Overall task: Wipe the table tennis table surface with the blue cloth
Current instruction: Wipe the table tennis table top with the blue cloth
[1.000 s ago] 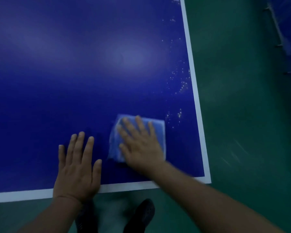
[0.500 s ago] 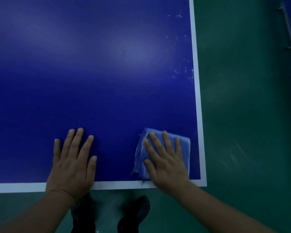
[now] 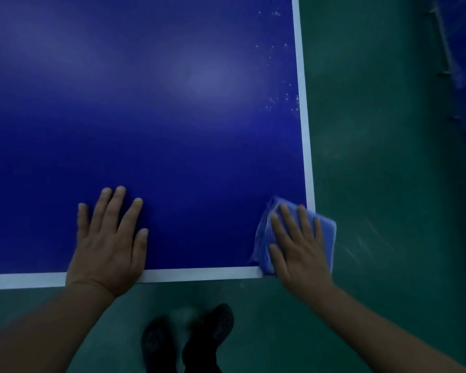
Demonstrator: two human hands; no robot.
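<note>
Nearest, two dark shoes (image 3: 191,343) stand on the green floor (image 3: 388,184) just below the table's near edge. Above them the left hand (image 3: 109,238) lies flat on the table (image 3: 145,103), its grip apart with fingers straight and spread, the heel of the palm over the white edge line (image 3: 199,274). To the right, the right hand (image 3: 297,246) presses flat on the blue cloth (image 3: 326,232), fingers straight, nothing clamped. The folded cloth sits on the table's near right corner, its right side hanging past the edge. Farther up, white specks (image 3: 280,99) dot the blue surface beside the right sideline, and a pale glare sits mid-table
</note>
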